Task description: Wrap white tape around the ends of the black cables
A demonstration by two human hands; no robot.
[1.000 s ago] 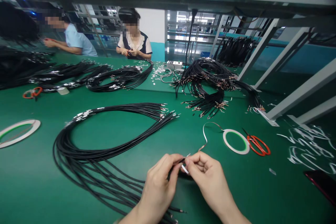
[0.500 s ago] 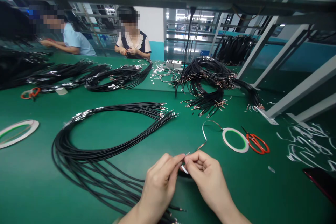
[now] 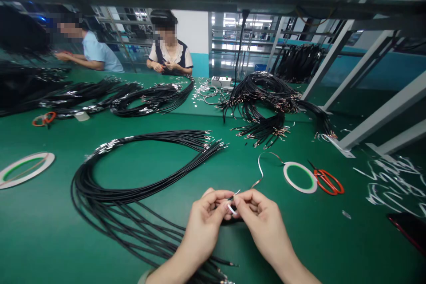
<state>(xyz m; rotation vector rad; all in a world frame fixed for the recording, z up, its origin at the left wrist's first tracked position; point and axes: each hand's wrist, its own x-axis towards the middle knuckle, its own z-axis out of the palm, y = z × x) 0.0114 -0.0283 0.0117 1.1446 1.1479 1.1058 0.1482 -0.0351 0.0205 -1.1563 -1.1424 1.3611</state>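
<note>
My left hand [image 3: 208,217] and my right hand [image 3: 258,213] meet low in the middle of the view, fingertips pinched close together. Between them is the thin end of a black cable [image 3: 237,192], gripped by the left fingers. A small white strip [image 3: 232,209] curls out below the fingertips, against the right thumb and fingers. A narrow tape [image 3: 261,171] runs from behind my right hand to a white-and-green tape roll [image 3: 289,182]. Left of my hands, a looped bundle of black cables [image 3: 133,193] lies on the green table, its loose strands passing under my left forearm.
Red-handled scissors [image 3: 328,182] lie beside the roll, white scraps [image 3: 392,182] and a dark phone [image 3: 408,230] farther right. Another tape roll [image 3: 49,159] is at left. More cable coils [image 3: 262,86] lie behind. Two people work across the table; metal struts [image 3: 382,111] stand right.
My left fingers have curled and shifted slightly, and the white strip is now more curved. The whole view has shifted a little to the right.
</note>
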